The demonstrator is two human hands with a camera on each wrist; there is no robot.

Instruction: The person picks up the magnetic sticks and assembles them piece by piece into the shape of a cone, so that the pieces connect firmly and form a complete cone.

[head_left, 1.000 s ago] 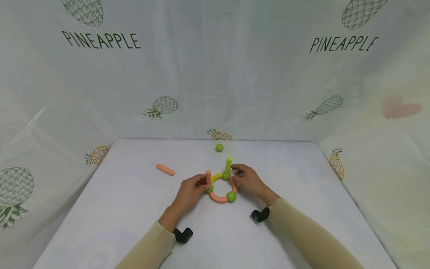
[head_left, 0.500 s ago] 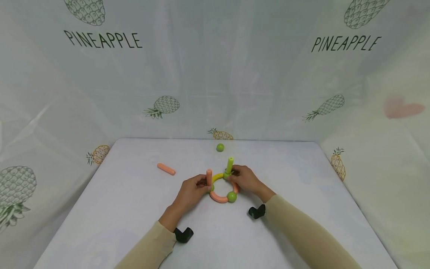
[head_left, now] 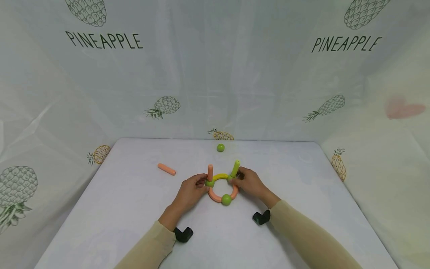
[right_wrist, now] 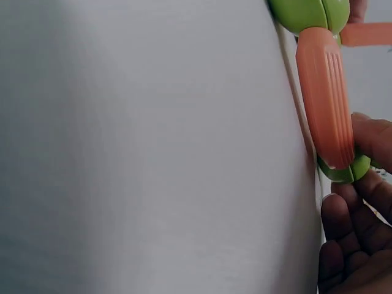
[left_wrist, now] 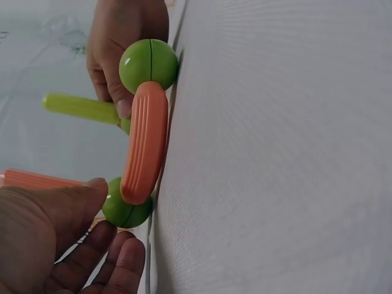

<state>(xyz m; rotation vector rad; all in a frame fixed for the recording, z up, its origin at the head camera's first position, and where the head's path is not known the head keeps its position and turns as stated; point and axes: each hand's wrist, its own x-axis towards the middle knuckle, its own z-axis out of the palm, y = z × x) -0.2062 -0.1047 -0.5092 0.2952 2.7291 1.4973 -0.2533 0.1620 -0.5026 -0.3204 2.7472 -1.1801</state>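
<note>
A ring of curved orange rods and a curved yellow rod lies on the table, joined by green balls. My left hand pinches the left green ball, from which a straight orange rod stands upright. Across the ring, my right hand grips the right green ball between thumb and fingers. A light green rod rises from that ball, tilted slightly right. The front green ball is untouched by either hand.
A loose orange rod lies on the white table at the left. Near the back edge sits a single green ball. Behind the table hangs a pineapple-print curtain.
My right hand has taken hold of the right ball. The ring has turned clockwise: its front ball moved left, the left ball moved back and the right one moved right.
</note>
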